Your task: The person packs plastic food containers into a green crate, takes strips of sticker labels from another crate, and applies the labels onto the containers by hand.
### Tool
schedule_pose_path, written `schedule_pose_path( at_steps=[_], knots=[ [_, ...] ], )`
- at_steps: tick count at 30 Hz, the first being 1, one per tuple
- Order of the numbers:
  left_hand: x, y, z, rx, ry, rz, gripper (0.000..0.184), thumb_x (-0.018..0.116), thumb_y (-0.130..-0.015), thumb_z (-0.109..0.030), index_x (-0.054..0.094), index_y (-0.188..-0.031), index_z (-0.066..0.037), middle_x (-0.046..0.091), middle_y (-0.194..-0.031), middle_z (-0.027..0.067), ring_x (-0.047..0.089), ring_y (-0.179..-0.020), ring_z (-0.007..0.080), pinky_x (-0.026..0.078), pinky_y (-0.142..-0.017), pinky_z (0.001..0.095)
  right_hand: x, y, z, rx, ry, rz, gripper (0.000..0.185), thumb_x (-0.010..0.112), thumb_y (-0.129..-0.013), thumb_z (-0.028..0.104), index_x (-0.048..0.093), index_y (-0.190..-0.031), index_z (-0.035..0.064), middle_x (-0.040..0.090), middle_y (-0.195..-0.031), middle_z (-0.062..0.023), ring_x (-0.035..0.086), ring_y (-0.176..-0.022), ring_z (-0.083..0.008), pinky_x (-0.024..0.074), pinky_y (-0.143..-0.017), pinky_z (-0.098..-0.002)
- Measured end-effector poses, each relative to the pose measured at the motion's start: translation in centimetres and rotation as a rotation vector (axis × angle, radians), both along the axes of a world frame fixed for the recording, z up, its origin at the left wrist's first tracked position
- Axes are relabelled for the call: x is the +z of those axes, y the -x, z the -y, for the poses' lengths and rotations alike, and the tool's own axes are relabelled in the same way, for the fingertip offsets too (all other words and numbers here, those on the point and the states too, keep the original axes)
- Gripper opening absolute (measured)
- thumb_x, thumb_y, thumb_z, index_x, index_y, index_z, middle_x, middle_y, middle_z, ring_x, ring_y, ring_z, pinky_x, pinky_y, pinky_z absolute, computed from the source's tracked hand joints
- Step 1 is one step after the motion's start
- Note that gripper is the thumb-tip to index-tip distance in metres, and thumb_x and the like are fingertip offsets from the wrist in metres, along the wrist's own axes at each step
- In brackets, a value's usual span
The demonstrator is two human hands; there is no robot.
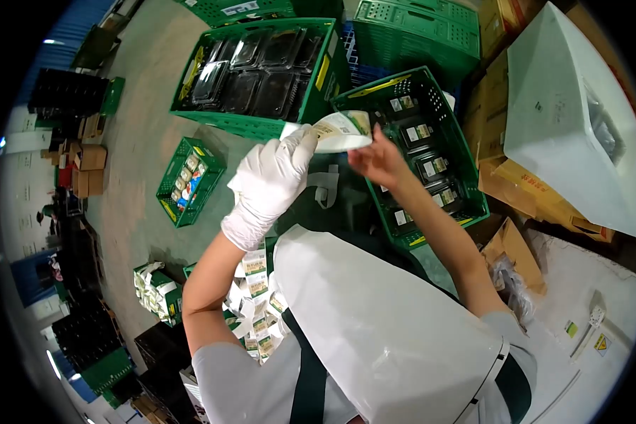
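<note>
A printed paper sleeve point(341, 134), white with green and tan patterning, is held up between my hands. On its left end, my left hand point(274, 173) in a white glove is closed. My bare right hand point(383, 157) pinches the right end, beside a green crate point(479, 196). Inside that crate lie black lidded trays point(418, 133) with white labels on top. Beyond the sleeve, another green crate point(261, 127) is packed with black trays point(244, 92) under clear lids. Below my left forearm is a pile of similar printed sleeves point(256, 283).
A small green crate point(168, 201) of colourful packets sits on the floor at left. Near it stands another crate point(164, 293) full of sleeves. Stacked green crates point(417, 32) rise behind. Cardboard boxes point(519, 187) and a large white box point(565, 120) stand at right.
</note>
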State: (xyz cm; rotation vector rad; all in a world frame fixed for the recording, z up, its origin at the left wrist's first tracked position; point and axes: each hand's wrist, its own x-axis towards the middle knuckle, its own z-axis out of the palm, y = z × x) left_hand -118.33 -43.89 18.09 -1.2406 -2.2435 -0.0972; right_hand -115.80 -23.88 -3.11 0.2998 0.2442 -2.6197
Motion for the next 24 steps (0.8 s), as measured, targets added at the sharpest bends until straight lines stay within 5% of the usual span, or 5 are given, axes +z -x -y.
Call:
schedule_pose_path(
  at_steps=[6, 11, 20, 22, 24],
  knots=[
    [-7.7, -0.3, -1.5, -0.020, -0.016, 0.352, 0.037, 0.062, -0.068, -0.002, 0.057, -0.104, -0.011, 0.064, -0.094, 0.0067, 0.059, -0.061, 0.0223, 0.046, -0.052, 0.0323, -1.0, -5.0, 1.8, 0.159, 0.065, 0.373, 0.082, 0.040, -0.076, 0.070, 0.045, -0.117, -0.0002, 0.054, -0.112, -0.0216, 0.053, -0.105, -0.0383, 0.0405, -0.089, -0.0526],
    [-9.4, -0.7, -1.4, -0.006, 0.104, 0.915, 0.027, 0.060, -0.076, -0.008, 0.057, -0.103, -0.009, 0.064, -0.092, 0.0088, 0.061, -0.072, 0.0299, 0.048, -0.058, 0.0361, -1.4, -4.1, 1.7, -0.184, 0.108, 0.326, 0.084, 0.036, -0.078, 0.070, 0.043, -0.121, -0.0020, 0.055, -0.111, -0.0219, 0.057, -0.098, -0.0338, 0.0480, -0.082, -0.0423],
    [-16.8, 0.2, 4.7, 0.082, 0.015, 1.386, 0.019, 0.057, -0.080, -0.012, 0.059, -0.099, -0.008, 0.061, -0.096, 0.0117, 0.059, -0.083, 0.0278, 0.046, -0.071, 0.0381, -8.1, -1.0, -4.2, -0.808, -0.223, 0.773, 0.053, 0.068, -0.079, 0.019, 0.040, -0.120, 0.0005, 0.054, -0.111, -0.0095, 0.056, -0.088, -0.0167, 0.0481, -0.071, -0.0273],
    [-17.6, 1.7, 4.9, -0.112, 0.147, 1.109, 0.019, 0.056, -0.080, -0.008, 0.059, -0.099, -0.007, 0.059, -0.092, 0.0110, 0.058, -0.085, 0.0266, 0.046, -0.071, 0.0332, -5.8, 0.2, -3.3, -0.837, -0.645, 0.464, 0.046, 0.066, -0.077, 0.005, 0.046, -0.119, 0.0046, 0.054, -0.115, -0.0086, 0.058, -0.084, -0.0146, 0.0480, -0.063, -0.0229],
    [-20.1, 3.2, 5.4, -0.090, -0.016, 1.442, 0.016, 0.056, -0.080, -0.011, 0.061, -0.095, -0.006, 0.061, -0.091, 0.0106, 0.059, -0.083, 0.0278, 0.047, -0.071, 0.0328, -2.1, 1.9, -1.8, -0.655, -0.839, 0.348, 0.045, 0.064, -0.077, 0.001, 0.048, -0.118, 0.0036, 0.054, -0.118, -0.0087, 0.057, -0.088, -0.0117, 0.0482, -0.066, -0.0221]
  ],
)
